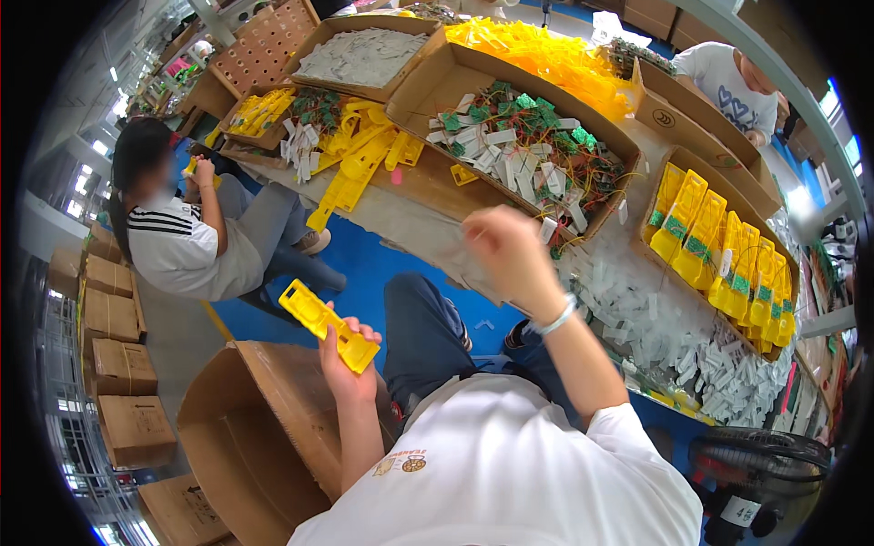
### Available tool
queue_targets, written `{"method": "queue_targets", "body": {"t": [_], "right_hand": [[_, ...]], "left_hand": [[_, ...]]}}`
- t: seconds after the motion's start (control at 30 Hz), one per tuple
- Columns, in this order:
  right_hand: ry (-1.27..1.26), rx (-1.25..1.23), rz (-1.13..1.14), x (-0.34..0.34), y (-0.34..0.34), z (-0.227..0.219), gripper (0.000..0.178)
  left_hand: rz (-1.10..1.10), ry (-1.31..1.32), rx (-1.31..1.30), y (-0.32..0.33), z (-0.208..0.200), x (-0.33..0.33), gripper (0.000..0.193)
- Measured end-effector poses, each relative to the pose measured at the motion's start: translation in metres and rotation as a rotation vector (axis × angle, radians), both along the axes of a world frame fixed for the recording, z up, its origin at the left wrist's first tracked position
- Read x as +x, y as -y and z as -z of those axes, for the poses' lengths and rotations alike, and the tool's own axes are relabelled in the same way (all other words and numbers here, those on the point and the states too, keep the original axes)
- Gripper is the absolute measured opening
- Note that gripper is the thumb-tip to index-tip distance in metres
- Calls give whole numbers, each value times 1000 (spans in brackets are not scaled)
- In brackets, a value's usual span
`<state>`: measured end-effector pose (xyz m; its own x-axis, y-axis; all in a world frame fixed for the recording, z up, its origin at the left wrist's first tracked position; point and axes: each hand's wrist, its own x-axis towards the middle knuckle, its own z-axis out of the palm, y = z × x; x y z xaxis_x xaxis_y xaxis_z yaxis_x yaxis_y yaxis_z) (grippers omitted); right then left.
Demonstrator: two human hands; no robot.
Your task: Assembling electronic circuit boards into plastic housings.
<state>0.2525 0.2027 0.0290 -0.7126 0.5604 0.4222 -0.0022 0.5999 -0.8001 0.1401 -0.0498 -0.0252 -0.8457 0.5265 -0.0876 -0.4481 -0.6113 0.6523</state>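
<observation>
In my left hand [350,357] is a long yellow plastic casing [314,311], gripped at its lower end, with its hollow inner side facing up. My right hand [505,244], with a pale band at the wrist, is raised near the table's front edge. Motion smears its fingers, and I cannot make out whether anything is in them. Just beyond it stands a cardboard tray [601,214] heaped with white plastic blocks [501,138] and green circuit boards [526,102] with thin wires. A single small yellow piece [463,175] lies beside that tray.
On the right, a carton [648,238] holds yellow casings fitted with green boards, above scattered white parts [719,369]. Yellow casings [360,164] pile up at the left. A large open box [246,423] stands beside me; a fan [760,455] is lower right. Co-workers sit left [187,237] and far right [728,82].
</observation>
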Motion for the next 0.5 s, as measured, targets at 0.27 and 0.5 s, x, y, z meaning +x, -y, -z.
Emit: {"method": "queue_targets", "body": {"t": [0.27, 0.5], "right_hand": [[586, 301, 560, 11, -96, 12, 18], [7, 378, 535, 7, -110, 6, 9]], "left_hand": [[248, 36, -19, -56, 6, 13, 48], [281, -70, -36, -76, -5, 17, 51]]}}
